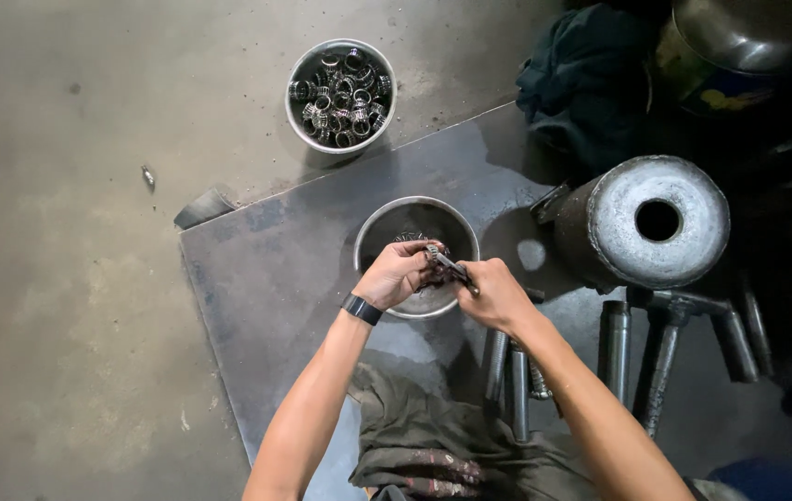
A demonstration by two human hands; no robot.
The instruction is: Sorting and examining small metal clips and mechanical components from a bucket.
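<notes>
Steel part, small and ring-like (432,251), sits pinched in the left hand (399,274), fingers curled tight around it. Exact shape hard to tell, it's mostly covered by the fingers. Right hand (495,295) is closed on a thin metal tool (453,268), whose tip runs up-left into the part. Both hands meet right at that point, knuckles almost touching.

Directly under the grip: round metal bowl (416,256) on a dark steel plate (285,269). Hands cover the near rim; some small metal bits show inside at the far side, too dark to make out.

Black wristband (362,309) on the left wrist, just behind the grip.

Up-left of the grip, well apart, off the plate on the concrete floor (62,278): second round bowl (340,96) filled with many ring-shaped metal parts.

Right of the grip: heavy cylinder (648,223) lying on its side, pale round end face with a centre hole turned to the camera. Below it, several metal tubes (615,343) lie on the plate, some just behind the right forearm.

Up-right, farther off: dark blue cloth (581,79) bunched up, next to a big rounded metal vessel (739,46) in shadow.

Near side of the grip: person's knee in stained olive trousers (433,445), between the forearms.

Far left on the floor: small loose metal piece (147,176).
</notes>
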